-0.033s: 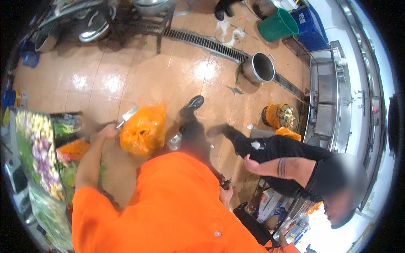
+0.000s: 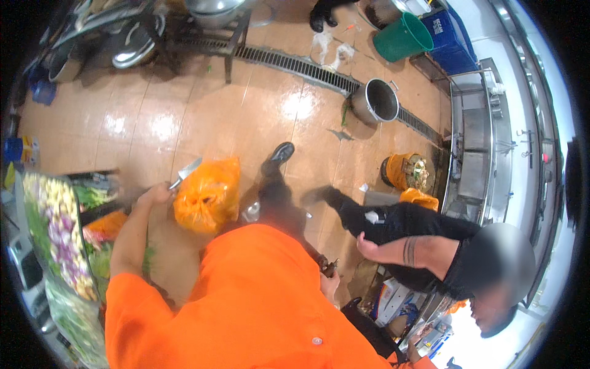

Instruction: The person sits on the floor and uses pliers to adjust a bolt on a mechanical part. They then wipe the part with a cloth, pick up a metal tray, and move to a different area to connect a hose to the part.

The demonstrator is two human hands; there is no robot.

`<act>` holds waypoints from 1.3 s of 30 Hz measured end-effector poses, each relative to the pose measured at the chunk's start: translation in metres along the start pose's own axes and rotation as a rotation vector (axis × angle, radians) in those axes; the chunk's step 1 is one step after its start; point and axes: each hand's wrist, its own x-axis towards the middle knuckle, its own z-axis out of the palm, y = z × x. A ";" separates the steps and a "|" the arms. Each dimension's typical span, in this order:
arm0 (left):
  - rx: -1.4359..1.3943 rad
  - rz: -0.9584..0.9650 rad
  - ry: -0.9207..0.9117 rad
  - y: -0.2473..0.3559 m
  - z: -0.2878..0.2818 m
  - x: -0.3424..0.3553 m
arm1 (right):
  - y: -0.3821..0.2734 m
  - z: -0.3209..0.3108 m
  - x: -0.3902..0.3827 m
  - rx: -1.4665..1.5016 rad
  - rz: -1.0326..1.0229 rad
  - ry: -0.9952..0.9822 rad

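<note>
My left hand (image 2: 158, 194) is closed around the handle of a kitchen knife (image 2: 187, 170), its broad blade pointing up and away to the right. Right beside that hand is a full orange plastic bag (image 2: 209, 195), partly behind the knife; whether the hand also grips the bag I cannot tell. Low in the picture, past the orange shirt, my right hand (image 2: 330, 285) shows only in part. Its fingers are curled at a small dark object (image 2: 332, 268) that I cannot make out.
Trays of cut vegetables (image 2: 58, 227) stand at my left. A co-worker in black (image 2: 405, 237) bends at my right. Beyond are a metal pot (image 2: 376, 101), a green bucket (image 2: 404, 37), an orange-lined scrap bin (image 2: 405, 171) and a floor drain (image 2: 295, 66).
The view has shifted very slightly. My left hand keeps the same hold on the knife, and the orange bag stays beside it.
</note>
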 end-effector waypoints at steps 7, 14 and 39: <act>0.226 -0.204 -0.213 0.103 -0.148 0.083 | -0.160 0.006 0.103 -0.034 0.026 0.034; 0.083 -0.097 -0.088 0.224 -0.258 0.110 | -0.250 0.004 0.225 -0.098 -0.092 0.009; -0.433 0.118 0.194 0.436 -0.802 0.341 | -0.884 0.143 0.635 0.005 -0.210 -0.170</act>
